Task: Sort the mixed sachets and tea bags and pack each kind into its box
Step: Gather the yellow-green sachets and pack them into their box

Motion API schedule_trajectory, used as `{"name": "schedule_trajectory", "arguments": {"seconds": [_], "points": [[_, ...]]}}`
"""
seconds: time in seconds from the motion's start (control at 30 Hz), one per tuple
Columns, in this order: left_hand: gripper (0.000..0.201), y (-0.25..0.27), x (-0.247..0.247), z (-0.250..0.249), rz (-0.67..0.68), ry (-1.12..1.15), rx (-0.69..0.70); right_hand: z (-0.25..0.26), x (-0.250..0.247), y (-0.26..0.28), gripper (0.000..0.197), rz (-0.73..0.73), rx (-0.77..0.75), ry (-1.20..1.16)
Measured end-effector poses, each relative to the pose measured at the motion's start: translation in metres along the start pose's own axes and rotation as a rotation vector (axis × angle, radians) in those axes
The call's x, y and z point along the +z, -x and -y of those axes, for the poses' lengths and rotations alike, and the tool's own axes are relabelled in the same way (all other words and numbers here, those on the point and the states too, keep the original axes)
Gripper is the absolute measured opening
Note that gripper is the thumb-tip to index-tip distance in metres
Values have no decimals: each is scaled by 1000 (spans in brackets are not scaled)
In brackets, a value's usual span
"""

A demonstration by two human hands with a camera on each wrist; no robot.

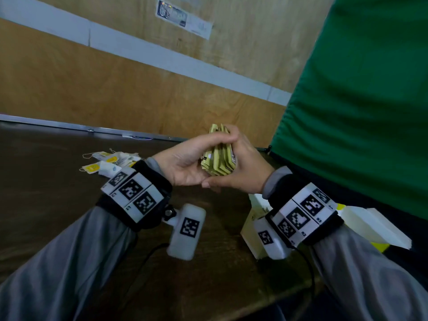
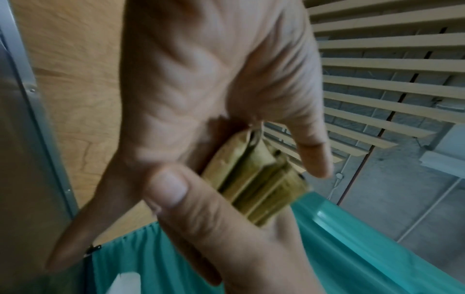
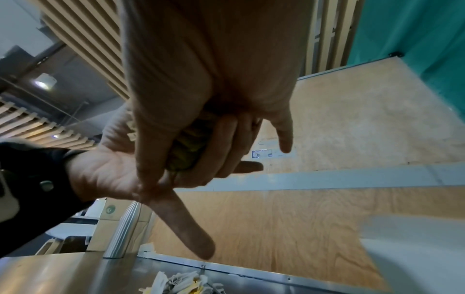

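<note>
Down by my right wrist, at about 5 o'clock in my head view, sits an open box (image 1: 251, 230) with white flaps, partly hidden by my arm. It rests on the dark table (image 1: 58, 193).

Just past it, in the middle of what I see, both my hands hold one stack (image 1: 218, 164) of flat green-yellow sachets up off the table. My left hand (image 1: 185, 163) has its fingers curled over the top of the stack from the 9 o'clock side, and its thumb reaches under. My right hand (image 1: 243, 170) cups the stack from the 3 o'clock side, with its thumb pressed along the bottom, touching my left thumb. So both grips are snug and full of sachets. From my left wrist I see the stack's edges (image 2: 254, 175) squeezed between palm and fingers. From my right wrist the stack (image 3: 187, 153) only peeks out between the two hands.

Farther out, at about 10 o'clock on the table, lies a small pile of tea bags (image 1: 108, 163), white with yellow tags and thin strings. They lie loose, well apart from my hands.

Beyond the table stands a wooden wall (image 1: 139, 89) with a pale strip across it. At 2 o'clock hangs a green cloth (image 1: 359, 100).
</note>
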State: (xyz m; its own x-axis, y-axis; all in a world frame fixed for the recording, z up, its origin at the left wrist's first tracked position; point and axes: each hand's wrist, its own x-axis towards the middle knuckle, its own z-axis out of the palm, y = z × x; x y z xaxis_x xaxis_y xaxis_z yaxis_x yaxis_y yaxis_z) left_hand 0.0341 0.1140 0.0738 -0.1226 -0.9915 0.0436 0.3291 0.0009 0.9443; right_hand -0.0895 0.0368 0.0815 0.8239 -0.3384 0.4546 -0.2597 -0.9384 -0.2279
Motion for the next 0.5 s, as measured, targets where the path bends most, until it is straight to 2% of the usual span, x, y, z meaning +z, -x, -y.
{"name": "schedule_trajectory", "arguments": {"seconds": [0.17, 0.23, 0.3, 0.37, 0.43, 0.5], "points": [[16, 2, 3, 7, 51, -8, 32, -3, -9, 11, 88, -27, -41, -117], [20, 0, 15, 9, 20, 41, 52, -4, -12, 15, 95, -12, -7, -117], [28, -4, 24, 13, 0, 92, 78, -9, -14, 20, 113, 37, 60, -55], [30, -8, 29, 16, -40, 122, 94, -13, -16, 27, 121, 31, 48, 31], [22, -11, 34, 19, -104, 140, 110, -14, -16, 35, 109, -68, -17, 73], [21, -11, 39, 22, -130, 142, 124, -13, -13, 44, 84, -153, -83, 74]]}}
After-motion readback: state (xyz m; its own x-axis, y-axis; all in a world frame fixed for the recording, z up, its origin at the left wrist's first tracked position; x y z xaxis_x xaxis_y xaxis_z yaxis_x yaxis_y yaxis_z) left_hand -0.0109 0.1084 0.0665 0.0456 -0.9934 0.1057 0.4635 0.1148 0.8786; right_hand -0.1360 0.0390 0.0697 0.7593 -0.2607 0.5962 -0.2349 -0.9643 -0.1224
